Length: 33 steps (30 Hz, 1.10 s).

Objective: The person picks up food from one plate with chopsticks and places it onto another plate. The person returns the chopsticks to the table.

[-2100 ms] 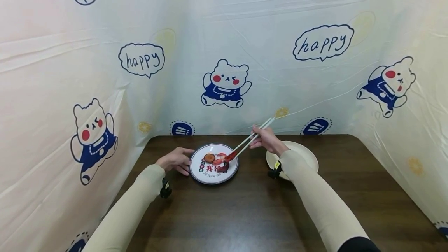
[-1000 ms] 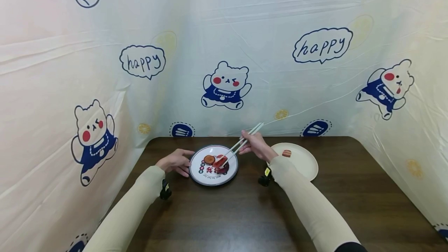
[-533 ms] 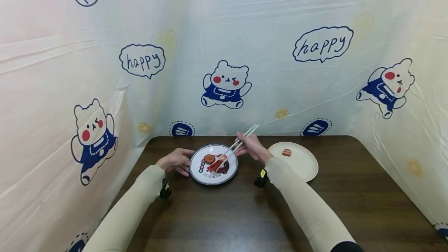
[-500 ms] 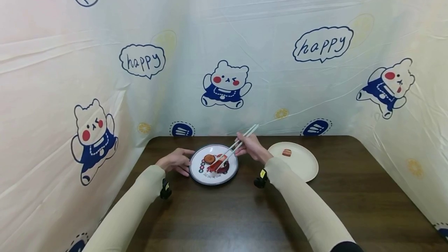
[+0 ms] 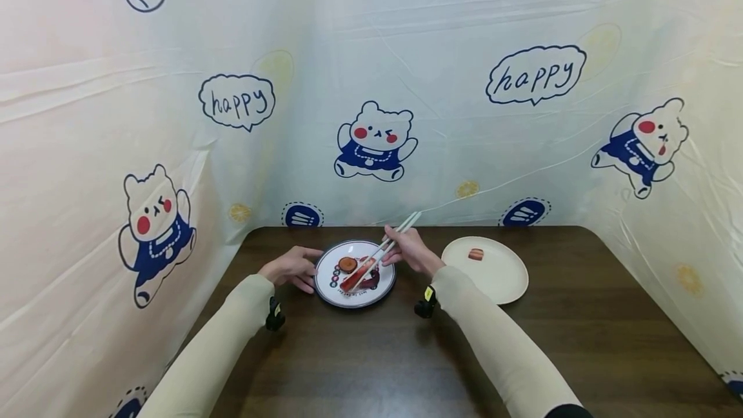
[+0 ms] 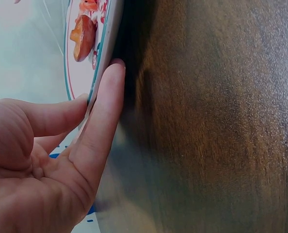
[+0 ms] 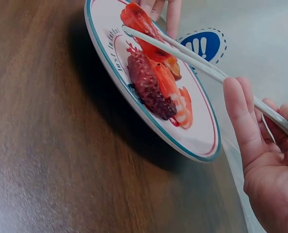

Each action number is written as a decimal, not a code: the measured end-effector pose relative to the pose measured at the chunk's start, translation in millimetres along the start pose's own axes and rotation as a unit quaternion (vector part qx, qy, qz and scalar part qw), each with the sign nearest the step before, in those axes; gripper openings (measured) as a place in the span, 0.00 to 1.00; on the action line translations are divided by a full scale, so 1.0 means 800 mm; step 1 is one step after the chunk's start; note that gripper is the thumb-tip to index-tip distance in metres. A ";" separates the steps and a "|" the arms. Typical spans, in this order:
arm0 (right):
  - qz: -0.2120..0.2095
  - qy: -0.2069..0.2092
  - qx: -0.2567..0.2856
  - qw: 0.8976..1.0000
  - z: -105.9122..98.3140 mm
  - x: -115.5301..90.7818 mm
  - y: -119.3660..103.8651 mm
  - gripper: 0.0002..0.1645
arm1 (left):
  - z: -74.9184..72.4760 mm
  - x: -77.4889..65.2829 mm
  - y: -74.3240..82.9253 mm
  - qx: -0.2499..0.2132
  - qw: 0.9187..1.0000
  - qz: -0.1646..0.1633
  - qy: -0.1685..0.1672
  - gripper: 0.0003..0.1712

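My left hand point(image 5: 292, 268) pinches the left rim of a round white plate point(image 6: 76, 80), thumb on top and fingers beneath. My right hand point(image 5: 411, 251) holds a pair of pale chopsticks point(image 7: 202, 64) slanting down over this plate. Between their tips is a glossy red food piece point(image 7: 141, 29), over the front part of the plate. Beside it lie a dark red, bumpy piece point(image 7: 149, 85), an orange-and-white shrimp-like piece point(image 7: 170, 87) and a brown mushroom-like piece point(image 6: 84, 39). The plate has a blue-green rim line and printed red characters.
A cream oval plate point(image 5: 499, 276) stands to the right on the dark wooden table point(image 5: 371, 360), with one small striped brown piece point(image 5: 476, 254) near its back. A cartoon-printed cloth point(image 5: 447, 147) hangs behind the table and along both sides.
My right hand has moved left with the chopsticks, carrying the red piece across the plate toward its front left. The forearm has uncovered the cream plate. My left hand has stayed put.
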State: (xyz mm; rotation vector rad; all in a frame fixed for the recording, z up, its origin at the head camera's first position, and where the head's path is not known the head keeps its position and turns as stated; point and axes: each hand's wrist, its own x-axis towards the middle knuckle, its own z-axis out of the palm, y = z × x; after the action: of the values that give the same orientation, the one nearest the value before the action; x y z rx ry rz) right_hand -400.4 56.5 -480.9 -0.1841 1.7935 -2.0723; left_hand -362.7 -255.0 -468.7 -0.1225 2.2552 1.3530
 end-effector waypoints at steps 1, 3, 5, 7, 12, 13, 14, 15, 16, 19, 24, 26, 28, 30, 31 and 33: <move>0.003 -0.002 0.001 1.000 0.001 0.000 0.001 0.30 | 0.000 0.000 0.000 -0.003 1.000 -0.003 0.000 0.35; 0.009 -0.005 0.005 1.000 0.003 0.000 0.004 0.30 | 0.001 0.001 -0.002 -0.002 1.000 -0.004 -0.003 0.35; 0.012 -0.006 0.009 1.000 0.004 0.000 0.007 0.29 | 0.002 0.001 -0.002 0.000 1.000 -0.002 -0.005 0.35; 0.012 -0.006 0.010 1.000 0.004 0.001 0.008 0.28 | 0.002 0.001 -0.003 -0.002 1.000 0.000 -0.005 0.35; 0.004 -0.006 0.008 1.000 0.003 0.000 0.010 0.30 | 0.001 0.000 -0.002 -0.005 1.000 0.001 -0.003 0.35; 0.003 -0.006 0.007 1.000 0.003 0.000 0.010 0.32 | 0.001 0.000 -0.002 -0.006 1.000 0.001 -0.002 0.35; 0.004 -0.007 0.007 1.000 0.003 0.000 0.010 0.32 | 0.001 0.000 -0.002 -0.004 1.000 0.001 -0.003 0.35; 0.005 -0.008 0.007 1.000 0.003 -0.001 0.010 0.33 | 0.001 0.000 -0.002 -0.004 1.000 0.001 -0.004 0.35; 0.006 -0.008 0.005 1.000 0.004 -0.001 0.010 0.33 | 0.001 0.000 -0.002 -0.004 1.000 0.001 -0.006 0.35; 0.006 -0.007 0.003 1.000 0.004 -0.002 0.009 0.32 | 0.000 0.000 -0.003 -0.006 1.000 0.003 -0.007 0.36; 0.003 -0.003 -0.004 1.000 0.003 -0.002 0.008 0.29 | 0.000 0.001 -0.002 -0.005 1.000 0.002 -0.005 0.35; 0.004 -0.003 -0.003 1.000 0.002 -0.002 0.009 0.29 | 0.000 0.001 -0.002 -0.003 1.000 0.001 -0.004 0.35; 0.004 -0.003 -0.002 1.000 0.001 -0.002 0.009 0.30 | 0.000 0.001 -0.001 -0.003 1.000 0.001 -0.004 0.35; 0.006 -0.003 -0.001 1.000 0.001 -0.002 0.009 0.31 | 0.000 0.001 -0.001 -0.004 1.000 0.000 -0.004 0.35; 0.006 -0.003 -0.002 1.000 0.001 -0.002 0.009 0.31 | -0.001 0.001 0.000 -0.005 1.000 -0.001 -0.004 0.35; 0.006 -0.002 -0.003 1.000 0.001 -0.003 0.008 0.31 | -0.001 0.001 0.001 -0.005 1.000 -0.002 -0.005 0.35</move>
State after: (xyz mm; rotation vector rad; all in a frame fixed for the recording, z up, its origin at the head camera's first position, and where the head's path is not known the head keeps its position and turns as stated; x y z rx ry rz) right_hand -396.4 56.0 -486.9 -0.1787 1.7944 -2.0580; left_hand -363.8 -255.3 -468.4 -0.1233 2.2396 1.3618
